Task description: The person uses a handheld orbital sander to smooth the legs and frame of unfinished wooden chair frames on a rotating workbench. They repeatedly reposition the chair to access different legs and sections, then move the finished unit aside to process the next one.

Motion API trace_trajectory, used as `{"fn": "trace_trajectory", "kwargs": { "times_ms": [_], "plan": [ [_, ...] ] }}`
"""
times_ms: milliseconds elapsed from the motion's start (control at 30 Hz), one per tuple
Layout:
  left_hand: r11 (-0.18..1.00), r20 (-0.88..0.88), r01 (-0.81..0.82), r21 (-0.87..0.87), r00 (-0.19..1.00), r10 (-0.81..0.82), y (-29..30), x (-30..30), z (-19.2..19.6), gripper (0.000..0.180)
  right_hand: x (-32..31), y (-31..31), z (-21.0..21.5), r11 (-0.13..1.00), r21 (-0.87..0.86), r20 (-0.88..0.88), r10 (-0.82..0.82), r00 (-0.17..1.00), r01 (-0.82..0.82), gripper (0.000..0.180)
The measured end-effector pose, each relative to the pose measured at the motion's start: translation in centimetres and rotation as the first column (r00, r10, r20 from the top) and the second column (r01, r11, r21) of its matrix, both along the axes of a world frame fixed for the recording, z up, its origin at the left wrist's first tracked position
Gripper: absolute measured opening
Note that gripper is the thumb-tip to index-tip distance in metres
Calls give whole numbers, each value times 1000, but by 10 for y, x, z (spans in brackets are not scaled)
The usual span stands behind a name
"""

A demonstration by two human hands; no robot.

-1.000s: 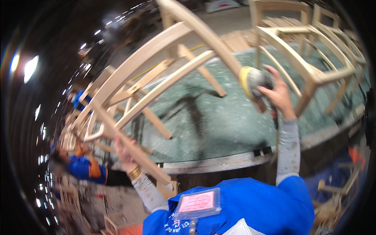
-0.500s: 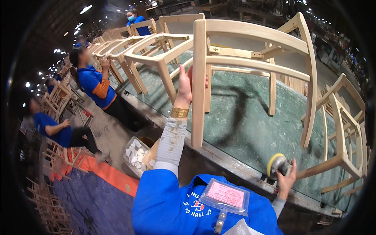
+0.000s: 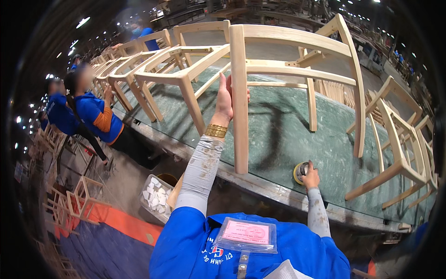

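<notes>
A bare wooden chair frame (image 3: 297, 37) stands on the green-topped workbench (image 3: 209, 144), its curved back rail toward me. My left hand (image 3: 226, 100) is closed around its near left post, the thumb pointing up and the fingertips showing behind the wood. My right hand (image 3: 310, 178) grips a small round sander (image 3: 299, 173) with a yellow rim. The sander is low at the bench top, to the right of that post and apart from the chair. Part of its body is hidden by my fingers.
More chair frames (image 3: 186, 74) line the bench to the left, and others (image 3: 395, 139) stand at the right. A bin of white pieces (image 3: 155, 195) sits below the bench edge. Co-workers in blue shirts (image 3: 95, 116) are at the left, near small frames (image 3: 83, 200) on the floor.
My right hand has brought the sander left and inward onto the bench area. My left hand stays on the post. The view has shifted, and a seated co-worker at the left now stands.
</notes>
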State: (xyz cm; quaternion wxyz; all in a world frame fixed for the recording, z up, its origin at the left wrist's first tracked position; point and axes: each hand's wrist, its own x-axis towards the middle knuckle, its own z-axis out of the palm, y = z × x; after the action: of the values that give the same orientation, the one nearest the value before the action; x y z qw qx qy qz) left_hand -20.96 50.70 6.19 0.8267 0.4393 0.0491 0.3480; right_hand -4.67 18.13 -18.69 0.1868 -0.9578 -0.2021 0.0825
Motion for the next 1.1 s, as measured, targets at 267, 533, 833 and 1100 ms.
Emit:
{"fn": "trace_trajectory", "kwargs": {
  "times_ms": [267, 533, 833, 1100],
  "plan": [
    [995, 0, 76, -61, 997, -76, 10, -6, -9, 36, -57, 81, 50, 661, 647, 123, 402, 907, -381, 44],
    [995, 64, 85, -44, 995, -82, 6, -10, -20, 41, -167, 152, 134, 348, 937, -283, 802, 525, -26, 45],
    [1000, -322, -14, -21, 947, 7, 48, -50, -94, 49, -186, 134, 135, 326, 936, -340, 735, 587, 134, 44],
    [990, -589, -113, 81, 796, 139, 83, -56, -184, 66, -196, 90, 142, 389, 920, -321, 662, 678, 55, 39]
  ]
}}
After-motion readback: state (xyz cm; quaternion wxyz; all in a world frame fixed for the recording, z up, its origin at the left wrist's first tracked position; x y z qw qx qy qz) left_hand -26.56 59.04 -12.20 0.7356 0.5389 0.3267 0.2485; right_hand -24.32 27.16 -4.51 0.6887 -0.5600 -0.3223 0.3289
